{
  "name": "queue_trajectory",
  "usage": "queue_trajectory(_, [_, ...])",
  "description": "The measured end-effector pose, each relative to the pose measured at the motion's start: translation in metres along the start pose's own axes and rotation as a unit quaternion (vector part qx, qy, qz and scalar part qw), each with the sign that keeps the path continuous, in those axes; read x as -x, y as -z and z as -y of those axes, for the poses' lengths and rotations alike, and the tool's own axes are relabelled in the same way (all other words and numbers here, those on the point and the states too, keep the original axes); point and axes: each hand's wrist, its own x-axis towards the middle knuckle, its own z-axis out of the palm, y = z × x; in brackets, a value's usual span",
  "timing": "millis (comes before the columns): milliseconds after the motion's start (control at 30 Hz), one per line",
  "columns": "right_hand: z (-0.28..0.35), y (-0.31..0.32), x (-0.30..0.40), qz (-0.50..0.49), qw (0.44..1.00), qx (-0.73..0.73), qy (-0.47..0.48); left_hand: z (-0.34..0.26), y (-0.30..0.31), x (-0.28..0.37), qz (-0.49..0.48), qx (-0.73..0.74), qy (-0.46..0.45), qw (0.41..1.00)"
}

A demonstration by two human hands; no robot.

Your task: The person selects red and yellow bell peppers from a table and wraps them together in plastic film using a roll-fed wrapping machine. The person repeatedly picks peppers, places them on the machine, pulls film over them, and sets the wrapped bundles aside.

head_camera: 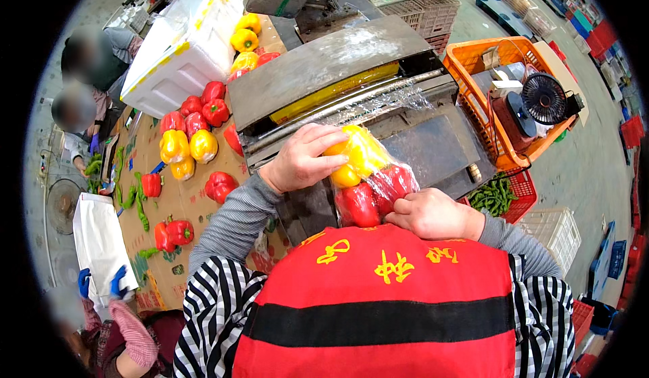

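Before my chest, clear plastic film wraps a bundle of yellow bell peppers (363, 151) and red bell peppers (361, 204). My left hand (309, 157) lies on the bundle's upper left, its fingers over a yellow pepper. At the lower right, my right hand (431, 213) has its fingers bent against the film by the red peppers; its fingertips are partly hidden. The bundle rests at the front of a metal film-wrapping machine (334, 69), where loose clear film (400, 99) lies across the rollers. A dark flat plate (431, 145) is to the bundle's right.
Left, a cardboard-covered table (190, 221) bears more peppers and a white foam box (177, 69). An orange crate (471, 129) with a small fan (543, 98) stands right, above a red basket of green peppers (493, 195). Co-workers are at the left; one wears blue gloves (117, 281).
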Motion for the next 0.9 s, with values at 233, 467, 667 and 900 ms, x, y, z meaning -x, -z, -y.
queue_trajectory(233, [0.004,0.015,0.025,-0.06,0.994,-0.074,0.043,-0.031,0.015,0.019,0.042,-0.07,0.044,0.996])
queue_trajectory(467, [-0.032,0.004,0.003,-0.314,0.891,-0.182,-0.273,-0.076,-0.011,-0.016,-0.102,-0.057,0.243,0.963])
queue_trajectory(667, [-0.082,-0.051,-0.027,-0.153,0.734,-0.572,-0.333,-0.1,-0.047,0.048,-0.169,0.403,0.625,0.647])
queue_trajectory(900, [-0.048,-0.04,-0.017,-0.227,0.703,-0.66,-0.135,-0.135,-0.078,0.014,-0.251,0.246,0.523,0.776])
